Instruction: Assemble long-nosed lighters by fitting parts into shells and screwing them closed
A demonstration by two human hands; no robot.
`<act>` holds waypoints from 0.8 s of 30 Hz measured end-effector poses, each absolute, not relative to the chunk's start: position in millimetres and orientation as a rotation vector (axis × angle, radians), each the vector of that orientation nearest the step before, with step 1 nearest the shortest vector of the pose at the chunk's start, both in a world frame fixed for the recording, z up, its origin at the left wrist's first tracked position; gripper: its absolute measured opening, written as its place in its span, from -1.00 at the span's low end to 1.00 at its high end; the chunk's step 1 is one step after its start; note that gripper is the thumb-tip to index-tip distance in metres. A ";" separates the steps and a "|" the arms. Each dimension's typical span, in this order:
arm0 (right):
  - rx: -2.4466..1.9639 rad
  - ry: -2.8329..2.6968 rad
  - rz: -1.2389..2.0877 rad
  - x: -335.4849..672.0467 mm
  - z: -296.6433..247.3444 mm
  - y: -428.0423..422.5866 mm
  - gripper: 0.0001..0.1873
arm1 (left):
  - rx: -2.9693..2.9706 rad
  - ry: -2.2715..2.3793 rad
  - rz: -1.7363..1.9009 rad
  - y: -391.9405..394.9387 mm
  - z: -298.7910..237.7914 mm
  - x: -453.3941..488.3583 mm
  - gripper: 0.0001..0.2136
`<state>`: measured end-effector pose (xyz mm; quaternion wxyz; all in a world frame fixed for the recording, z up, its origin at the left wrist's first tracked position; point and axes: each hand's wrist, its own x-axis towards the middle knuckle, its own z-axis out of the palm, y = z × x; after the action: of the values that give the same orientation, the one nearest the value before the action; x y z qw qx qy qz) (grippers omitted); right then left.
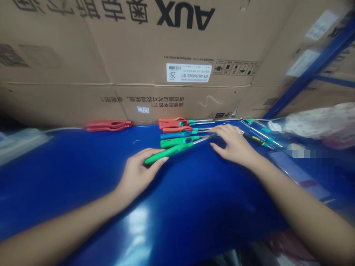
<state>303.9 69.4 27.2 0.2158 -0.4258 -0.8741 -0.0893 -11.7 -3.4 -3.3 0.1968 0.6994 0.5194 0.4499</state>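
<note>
My left hand (141, 170) is closed round the handle of a green long-nosed lighter (163, 153), which slants up to the right. Its metal nozzle points toward my right hand (231, 144). That hand hovers over the nozzle tips, thumb apart from the fingers; whether the fingertips touch a nozzle is unclear. Just behind the held lighter lie another green lighter (170, 142), a blue lighter (174, 135) and orange-red lighters (169, 123), side by side with nozzles to the right. Farther left, red lighter handles (108, 126) sit against the cardboard.
A large cardboard box (124, 55) with upside-down print walls off the back of the blue table (177, 214). At right are a black and yellow screwdriver (255, 139), loose metal tubes (262, 132), a phone (302, 176) and white plastic bags (318, 120). Clear plastic (22, 144) lies far left.
</note>
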 end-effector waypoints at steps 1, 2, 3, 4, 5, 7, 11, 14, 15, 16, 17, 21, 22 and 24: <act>-1.195 -2.401 -0.276 306.0 27.4 71.5 -0.63 | 1.926 1.464 1.258 -2.5 -4.0 -12.4 -0.75; -1.204 -2.383 -0.299 307.6 27.4 73.1 -0.66 | 1.904 1.468 1.251 -2.0 -4.4 -12.8 -0.74; -1.206 -2.370 -0.317 308.8 27.3 74.4 -0.69 | 1.889 1.467 1.243 -1.6 -4.6 -13.1 -0.73; -1.206 -2.360 -0.333 309.8 27.2 75.4 -0.71 | 1.877 1.465 1.238 -1.4 -4.6 -13.1 -0.73; -1.207 -2.350 -0.347 310.7 27.0 76.2 -0.73 | 1.866 1.464 1.237 -1.3 -4.5 -13.0 -0.73; -1.216 -2.324 -0.371 312.6 27.0 77.5 -0.77 | 1.850 1.463 1.237 -1.1 -4.3 -12.5 -0.73; -1.197 -2.318 -0.380 315.7 28.5 78.6 -0.85 | 1.849 1.453 1.228 -0.2 -4.7 -12.3 -0.74; -1.107 -2.411 -0.295 313.1 30.9 76.1 -0.88 | 1.885 1.427 1.218 -0.2 -5.0 -13.0 -0.76; -1.062 -2.452 -0.239 310.8 31.7 74.3 -0.89 | 1.909 1.409 1.214 -0.5 -4.8 -13.1 -0.77; -1.014 -2.493 -0.170 307.9 32.3 72.1 -0.89 | 1.936 1.388 1.207 -0.8 -4.6 -12.9 -0.77; -0.965 -2.527 -0.094 304.5 32.5 69.7 -0.89 | 1.962 1.363 1.199 -1.1 -4.2 -12.6 -0.78; -0.854 -2.602 0.149 290.7 28.9 60.9 -0.84 | 2.053 1.265 1.195 -2.7 -2.6 -10.2 -0.79; -0.843 -2.620 0.184 288.2 27.2 59.5 -0.83 | 2.078 1.247 1.199 -3.1 -2.3 -9.7 -0.79; -0.833 -2.656 0.241 285.1 24.0 57.4 -0.79 | 2.129 1.221 1.201 -3.9 -1.6 -9.3 -0.79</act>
<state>285.1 57.4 24.0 0.1730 -0.2936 -0.9363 0.0850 -9.3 -3.9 -1.6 0.2030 0.7629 0.4377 0.4303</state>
